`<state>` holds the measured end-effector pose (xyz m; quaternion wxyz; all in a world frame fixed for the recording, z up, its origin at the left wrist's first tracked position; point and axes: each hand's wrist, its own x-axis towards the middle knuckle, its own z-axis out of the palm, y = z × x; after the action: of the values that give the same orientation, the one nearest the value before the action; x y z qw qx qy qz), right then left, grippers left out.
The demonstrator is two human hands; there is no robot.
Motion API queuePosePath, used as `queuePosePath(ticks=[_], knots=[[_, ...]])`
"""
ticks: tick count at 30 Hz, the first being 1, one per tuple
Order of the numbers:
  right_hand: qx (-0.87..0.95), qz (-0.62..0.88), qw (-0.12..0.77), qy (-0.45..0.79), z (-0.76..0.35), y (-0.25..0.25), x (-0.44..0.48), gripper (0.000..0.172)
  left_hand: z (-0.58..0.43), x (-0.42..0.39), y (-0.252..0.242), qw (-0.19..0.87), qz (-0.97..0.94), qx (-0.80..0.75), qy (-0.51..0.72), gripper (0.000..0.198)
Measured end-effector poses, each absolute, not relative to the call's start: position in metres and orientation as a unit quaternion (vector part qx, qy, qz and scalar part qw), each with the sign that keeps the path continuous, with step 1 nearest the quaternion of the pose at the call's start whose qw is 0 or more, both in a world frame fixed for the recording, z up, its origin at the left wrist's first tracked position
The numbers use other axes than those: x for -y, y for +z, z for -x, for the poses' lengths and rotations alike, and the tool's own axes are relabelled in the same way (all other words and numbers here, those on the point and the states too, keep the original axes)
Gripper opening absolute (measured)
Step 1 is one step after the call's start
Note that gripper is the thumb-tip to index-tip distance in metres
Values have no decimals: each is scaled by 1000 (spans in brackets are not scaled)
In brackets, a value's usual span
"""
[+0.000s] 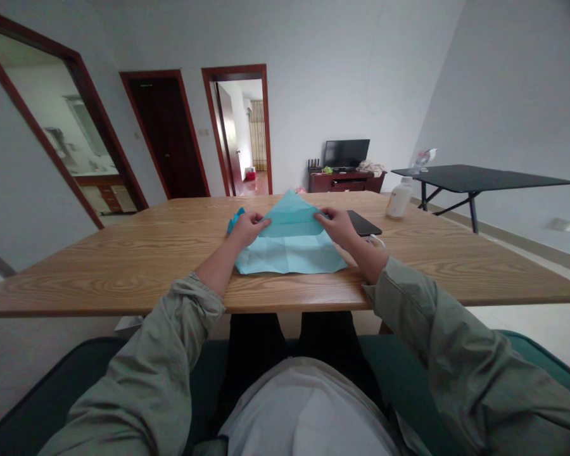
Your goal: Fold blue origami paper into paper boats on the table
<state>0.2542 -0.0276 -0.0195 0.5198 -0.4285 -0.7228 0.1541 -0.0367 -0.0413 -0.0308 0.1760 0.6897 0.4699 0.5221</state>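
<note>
A light blue sheet of paper [289, 254] with crease lines lies on the wooden table in front of me. Its far part is folded to a triangular peak and raised off the tabletop. My left hand [251, 227] pinches the left corner of this folded part between thumb and fingers. At the opposite corner, my right hand [335, 223] grips the paper in the same manner. A small bright blue object [236, 218] sits just behind my left hand, partly hidden by it; I cannot make out its kind.
Beyond my right hand lie a dark flat device [363, 223] and a white cable [376, 240]. A white bottle [399, 199] stands farther right on the wooden table [137, 253]. A black folding table [484, 177] is by the right wall, a television [346, 153] at the back.
</note>
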Motion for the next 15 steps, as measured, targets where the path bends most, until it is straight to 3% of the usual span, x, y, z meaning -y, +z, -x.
queuePosePath(ticks=[9, 15], knots=[[715, 422, 528, 179, -253, -24, 22, 41, 36, 45, -27, 157, -692, -464, 530, 39], [707, 411, 540, 198, -252, -23, 23, 40, 36, 40, -31, 210, -681, -428, 556, 37]])
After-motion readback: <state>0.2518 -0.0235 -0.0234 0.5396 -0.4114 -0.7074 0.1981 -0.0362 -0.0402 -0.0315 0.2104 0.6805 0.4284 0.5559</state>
